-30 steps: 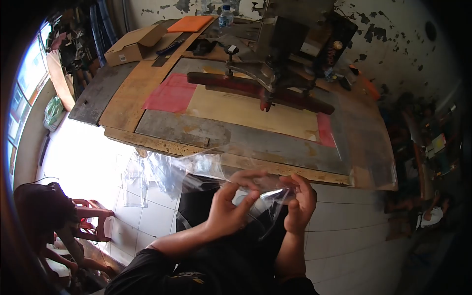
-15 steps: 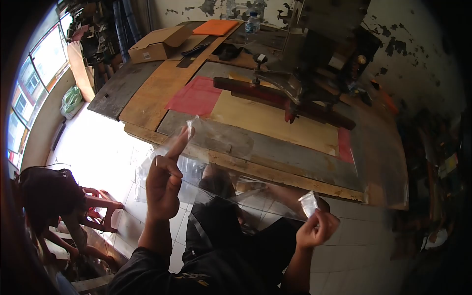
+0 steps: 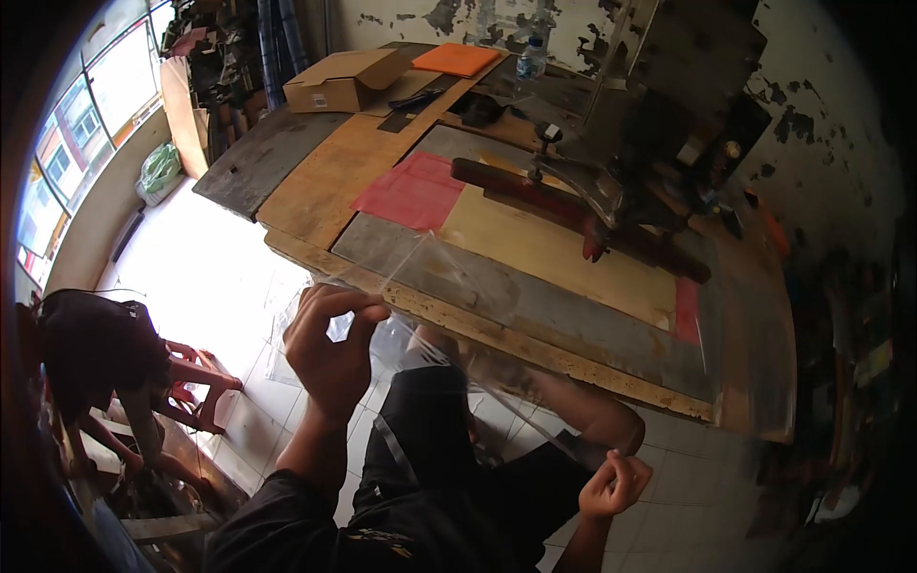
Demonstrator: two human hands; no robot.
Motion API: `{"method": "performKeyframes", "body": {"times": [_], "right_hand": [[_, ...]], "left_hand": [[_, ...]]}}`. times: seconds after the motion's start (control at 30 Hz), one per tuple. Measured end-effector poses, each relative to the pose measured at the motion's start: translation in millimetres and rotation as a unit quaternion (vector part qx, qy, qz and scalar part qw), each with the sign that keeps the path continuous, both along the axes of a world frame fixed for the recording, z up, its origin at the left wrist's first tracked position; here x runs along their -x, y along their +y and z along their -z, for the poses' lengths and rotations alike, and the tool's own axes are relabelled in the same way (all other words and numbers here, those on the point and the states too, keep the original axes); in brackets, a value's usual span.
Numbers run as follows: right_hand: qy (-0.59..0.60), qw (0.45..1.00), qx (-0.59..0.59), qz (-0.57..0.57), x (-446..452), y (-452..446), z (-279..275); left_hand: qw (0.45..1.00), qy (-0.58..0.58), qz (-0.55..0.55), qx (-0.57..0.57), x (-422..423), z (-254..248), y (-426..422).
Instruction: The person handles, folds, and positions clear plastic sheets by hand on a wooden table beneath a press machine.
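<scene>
A sheet of clear plastic film [image 3: 413, 342], thin and creased, stretches between my two hands in front of the table edge. My left hand [image 3: 330, 346] is closed in a pinch, thumb against forefinger, on the film's left part. Lower and to the right, my right hand [image 3: 614, 485] has its fingers closed around the film's other end, just above my dark shorts. Part of the film rises over the table's front edge. Its transparency makes its full outline hard to follow.
On the worktable [image 3: 573, 336] lie a yellow sheet [image 3: 535, 250] and a pink sheet [image 3: 409, 191]. A dark red clamp bar [image 3: 659, 250] extends above them. Behind are a cardboard box [image 3: 330, 84], an orange folder [image 3: 457, 59] and a bottle [image 3: 530, 59]. A red stool [image 3: 205, 387] stands left.
My left hand has turned and closed into a pinch, where two fingers pointed up before. My right hand has moved down, and the bunched white-looking film end above it no longer shows.
</scene>
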State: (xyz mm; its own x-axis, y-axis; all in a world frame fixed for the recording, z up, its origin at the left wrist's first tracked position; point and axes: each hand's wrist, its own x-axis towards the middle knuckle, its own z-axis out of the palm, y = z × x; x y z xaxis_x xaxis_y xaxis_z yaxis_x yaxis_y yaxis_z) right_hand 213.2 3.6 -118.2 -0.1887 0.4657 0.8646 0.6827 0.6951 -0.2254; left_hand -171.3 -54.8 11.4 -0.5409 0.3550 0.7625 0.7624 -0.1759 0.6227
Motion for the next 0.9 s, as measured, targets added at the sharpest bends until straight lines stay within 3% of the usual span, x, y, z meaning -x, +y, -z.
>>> {"method": "performKeyframes", "body": {"times": [0.13, 0.2, 0.27, 0.3, 0.33, 0.4, 0.5, 0.7, 0.77, 0.9], "right_hand": [[-0.032, 0.988, 0.131, -0.071, -4.8, -24.6, 28.9], [-0.037, 0.980, 0.180, -0.072, -6.5, -29.9, 26.2], [-0.091, 0.959, 0.201, -0.178, -9.4, -28.7, 14.7], [-0.046, 0.945, 0.257, -0.196, -12.6, -27.3, 18.1], [-0.047, 0.945, 0.256, -0.196, -11.8, -24.2, 16.8], [0.080, 0.954, 0.203, -0.208, 1.8, -10.4, -3.8], [0.104, 0.958, 0.174, -0.204, 42.2, 3.7, -58.0], [-0.041, 0.923, 0.113, -0.365, 110.3, 30.6, -180.0], [-0.083, 0.888, 0.147, -0.428, 121.8, 37.5, -199.7], [-0.097, 0.893, 0.172, -0.404, 120.4, 49.8, -206.4]], "left_hand": [[0.969, 0.197, -0.153, 0.003, -8.1, -3.3, 2.8], [0.965, 0.241, -0.104, -0.025, -7.5, -4.9, 8.7], [0.981, 0.192, 0.037, -0.012, -6.4, 0.4, 10.6], [0.969, 0.240, 0.045, -0.032, -6.6, -6.3, 16.0], [0.969, 0.239, 0.046, -0.033, -6.9, -5.8, 15.8], [0.952, 0.281, 0.110, -0.043, -9.7, -6.1, 17.2], [0.938, 0.317, 0.131, -0.054, -25.4, -13.3, 17.4], [0.915, 0.340, 0.199, -0.086, -54.2, -25.5, 19.7], [0.916, 0.333, 0.210, -0.081, -55.8, -26.4, 19.4], [0.918, 0.316, 0.229, -0.068, -53.3, -19.8, 25.1]]}}
